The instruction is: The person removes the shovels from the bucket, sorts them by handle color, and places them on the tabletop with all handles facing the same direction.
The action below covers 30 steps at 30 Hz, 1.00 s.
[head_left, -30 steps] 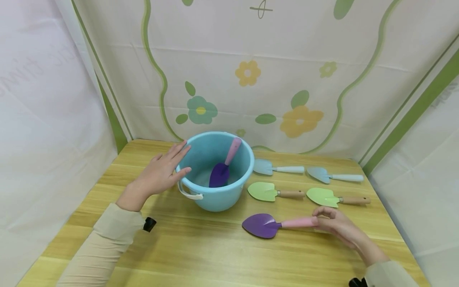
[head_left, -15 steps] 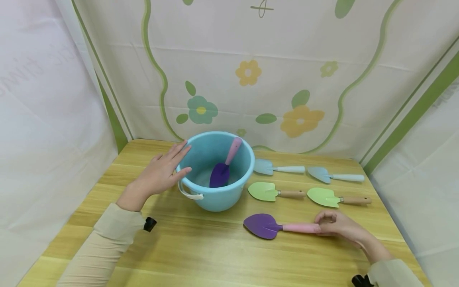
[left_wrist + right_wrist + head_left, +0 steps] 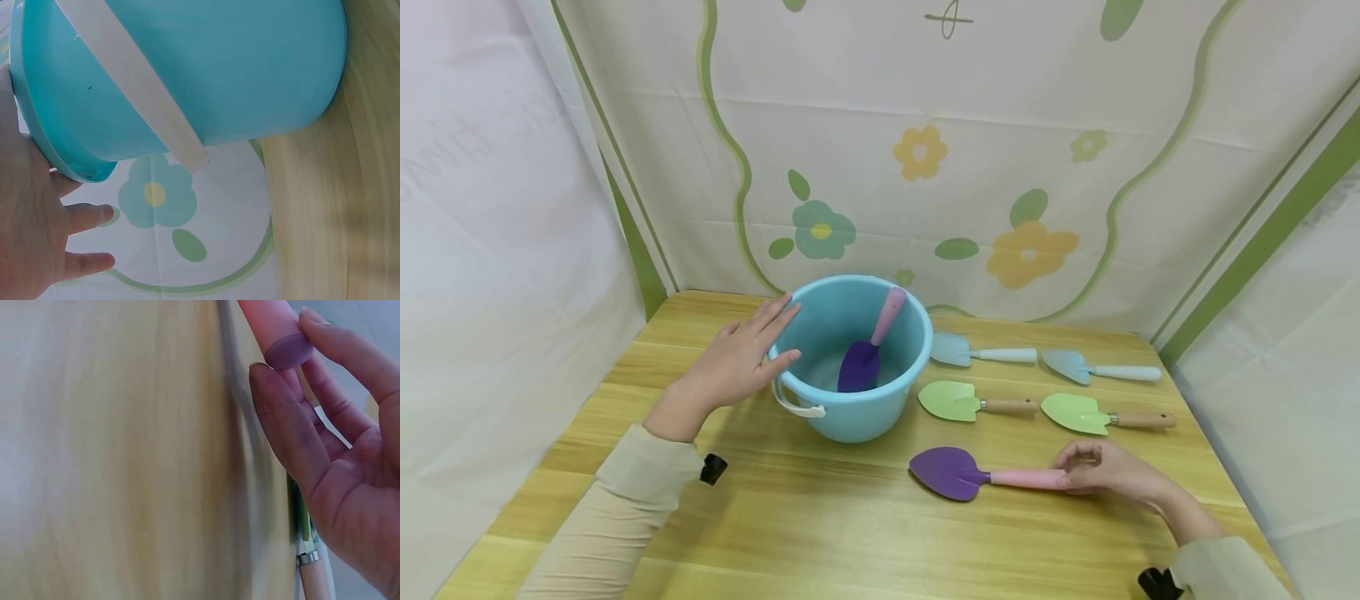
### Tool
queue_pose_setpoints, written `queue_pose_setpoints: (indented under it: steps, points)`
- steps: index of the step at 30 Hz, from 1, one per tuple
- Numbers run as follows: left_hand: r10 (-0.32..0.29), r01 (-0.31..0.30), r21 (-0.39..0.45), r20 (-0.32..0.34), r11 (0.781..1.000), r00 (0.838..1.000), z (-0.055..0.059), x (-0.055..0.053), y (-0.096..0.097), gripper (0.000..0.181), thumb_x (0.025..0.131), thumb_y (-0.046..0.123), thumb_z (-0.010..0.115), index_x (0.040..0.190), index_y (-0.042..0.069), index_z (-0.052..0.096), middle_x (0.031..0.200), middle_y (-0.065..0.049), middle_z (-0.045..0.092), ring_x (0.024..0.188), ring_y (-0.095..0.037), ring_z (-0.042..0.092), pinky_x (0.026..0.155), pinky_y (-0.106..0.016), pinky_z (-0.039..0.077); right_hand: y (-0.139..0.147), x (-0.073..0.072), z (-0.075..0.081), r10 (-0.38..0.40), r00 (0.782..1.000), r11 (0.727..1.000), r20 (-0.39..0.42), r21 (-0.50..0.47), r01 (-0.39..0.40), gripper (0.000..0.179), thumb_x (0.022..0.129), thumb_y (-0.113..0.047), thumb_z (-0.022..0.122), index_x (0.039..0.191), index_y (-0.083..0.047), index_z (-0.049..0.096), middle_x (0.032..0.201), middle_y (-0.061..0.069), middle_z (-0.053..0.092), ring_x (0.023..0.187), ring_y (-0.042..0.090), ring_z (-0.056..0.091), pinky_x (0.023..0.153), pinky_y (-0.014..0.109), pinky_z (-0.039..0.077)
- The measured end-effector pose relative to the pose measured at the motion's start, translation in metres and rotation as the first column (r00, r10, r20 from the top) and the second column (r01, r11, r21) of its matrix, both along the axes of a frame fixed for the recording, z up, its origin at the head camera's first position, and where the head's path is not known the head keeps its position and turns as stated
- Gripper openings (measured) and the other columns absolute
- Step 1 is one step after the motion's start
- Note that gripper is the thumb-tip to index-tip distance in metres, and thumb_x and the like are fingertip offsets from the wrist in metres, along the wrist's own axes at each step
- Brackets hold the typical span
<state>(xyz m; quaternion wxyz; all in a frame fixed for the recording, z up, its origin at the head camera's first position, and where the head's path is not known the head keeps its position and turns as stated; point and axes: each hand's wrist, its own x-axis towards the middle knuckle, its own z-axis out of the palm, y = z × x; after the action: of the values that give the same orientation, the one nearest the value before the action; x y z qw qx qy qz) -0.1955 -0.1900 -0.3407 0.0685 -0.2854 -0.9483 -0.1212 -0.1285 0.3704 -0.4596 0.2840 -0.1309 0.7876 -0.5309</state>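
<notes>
A light blue bucket (image 3: pixel 859 421) stands upright on the table. My left hand (image 3: pixel 739 360) lies over its left rim with the fingers extended; the left wrist view shows this hand (image 3: pixel 31 212) along the rim, beside the white bucket handle (image 3: pixel 134 78). Inside the bucket leans a purple trowel (image 3: pixel 859 367), its pink handle pointing up against the right rim. In front, a second purple trowel (image 3: pixel 951 473) lies with its blade toward the left. At the end of its pink handle (image 3: pixel 275 325), my right hand (image 3: pixel 1108 473) pinches with thumb and fingers.
Right of the bucket, two light green trowels (image 3: pixel 951 401) with wooden handles lie in a row. Behind them is a row of two pale blue trowels (image 3: pixel 1067 364). A flower-printed cloth (image 3: pixel 865 167) hangs at the table's back edge, with white cloth at both sides.
The right hand and the front purple trowel have shifted very slightly to the right, mostly in the first half second. The left hand and the bucket have stayed in place.
</notes>
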Motion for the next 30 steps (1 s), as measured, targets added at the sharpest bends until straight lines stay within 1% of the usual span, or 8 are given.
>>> queue_pose_setpoints:
  steps: [4, 8, 12, 16, 19, 23, 27, 30]
  points:
    - [0.0, 0.0, -0.004, -0.001, 1.0, 1.0, 0.0, 0.0, 0.0, 0.069, 0.096, 0.054, 0.034, 0.15, 0.016, 0.015, 0.155, -0.003, 0.007, 0.14, -0.027, 0.012, 0.098, -0.061, 0.026, 0.0, -0.001, 0.009, 0.023, 1.0, 0.999, -0.004, 0.025, -0.023, 0.03, 0.088, -0.011, 0.062, 0.111, 0.008, 0.057, 0.107, 0.018, 0.06, 0.094, 0.022, 0.059, 0.08, 0.031, 0.05]
    - [0.005, -0.005, -0.002, 0.012, 1.0, 1.0, 0.0, -0.001, -0.001, 0.07, 0.095, 0.055, 0.034, 0.151, 0.017, 0.015, 0.155, -0.003, 0.007, 0.14, -0.027, 0.011, 0.098, -0.061, 0.025, 0.002, -0.003, 0.021, 0.054, 0.998, 0.998, 0.021, -0.016, -0.054, 0.036, 0.089, -0.007, 0.06, 0.117, 0.014, 0.051, 0.111, 0.025, 0.058, 0.098, 0.025, 0.06, 0.082, 0.034, 0.05]
    - [0.007, -0.007, -0.003, 0.021, 1.0, 1.0, 0.0, -0.001, -0.001, 0.07, 0.095, 0.056, 0.033, 0.151, 0.017, 0.014, 0.155, -0.004, 0.008, 0.139, -0.028, 0.012, 0.098, -0.062, 0.024, 0.004, -0.006, 0.033, 0.071, 0.997, 0.997, 0.013, -0.008, -0.071, 0.039, 0.092, -0.008, 0.057, 0.121, 0.015, 0.048, 0.117, 0.03, 0.053, 0.103, 0.02, 0.059, 0.083, 0.034, 0.05]
    - [0.006, -0.005, -0.005, 0.021, 1.0, 1.0, 0.0, -0.001, -0.001, 0.07, 0.095, 0.057, 0.032, 0.151, 0.018, 0.014, 0.155, -0.004, 0.008, 0.139, -0.029, 0.012, 0.098, -0.061, 0.024, 0.006, -0.01, 0.047, 0.077, 0.997, 0.996, -0.007, 0.054, -0.077, 0.041, 0.094, -0.012, 0.055, 0.126, 0.012, 0.048, 0.122, 0.03, 0.051, 0.104, 0.015, 0.058, 0.084, 0.035, 0.049]
    - [0.004, -0.004, -0.002, 0.018, 1.0, 1.0, 0.0, -0.001, -0.001, 0.07, 0.095, 0.057, 0.032, 0.151, 0.018, 0.014, 0.155, -0.003, 0.007, 0.139, -0.029, 0.012, 0.098, -0.061, 0.024, 0.006, -0.014, 0.057, 0.08, 0.996, 0.992, -0.035, 0.104, -0.076, 0.041, 0.095, -0.015, 0.053, 0.128, 0.009, 0.048, 0.124, 0.029, 0.05, 0.106, 0.023, 0.057, 0.084, 0.036, 0.048]
    - [0.003, -0.003, 0.0, 0.015, 1.0, 1.0, 0.0, -0.001, -0.001, 0.07, 0.095, 0.056, 0.033, 0.151, 0.017, 0.015, 0.155, -0.004, 0.008, 0.139, -0.029, 0.013, 0.098, -0.061, 0.025, 0.002, -0.019, 0.076, 0.07, 0.993, 0.981, -0.094, 0.188, -0.051, 0.034, 0.095, -0.018, 0.054, 0.125, -0.003, 0.055, 0.124, 0.023, 0.053, 0.106, 0.029, 0.057, 0.084, 0.039, 0.046]
    - [0.003, -0.003, 0.001, 0.012, 1.0, 1.0, -0.001, -0.001, -0.001, 0.07, 0.096, 0.055, 0.034, 0.151, 0.017, 0.015, 0.155, -0.006, 0.01, 0.139, -0.029, 0.012, 0.098, -0.062, 0.025, -0.005, -0.024, 0.097, 0.069, 0.986, 0.974, -0.149, 0.222, -0.035, 0.029, 0.095, -0.02, 0.054, 0.122, -0.01, 0.059, 0.122, 0.017, 0.057, 0.105, 0.026, 0.059, 0.083, 0.039, 0.046]
    - [0.0, 0.0, 0.002, 0.006, 1.0, 1.0, -0.002, -0.001, -0.001, 0.069, 0.096, 0.055, 0.034, 0.151, 0.017, 0.014, 0.155, -0.006, 0.01, 0.139, -0.029, 0.012, 0.098, -0.062, 0.025, -0.008, -0.029, 0.11, 0.054, 0.978, 0.972, -0.2, 0.233, -0.006, 0.028, 0.094, -0.02, 0.056, 0.12, -0.013, 0.061, 0.121, 0.011, 0.059, 0.105, 0.02, 0.058, 0.082, 0.033, 0.048]
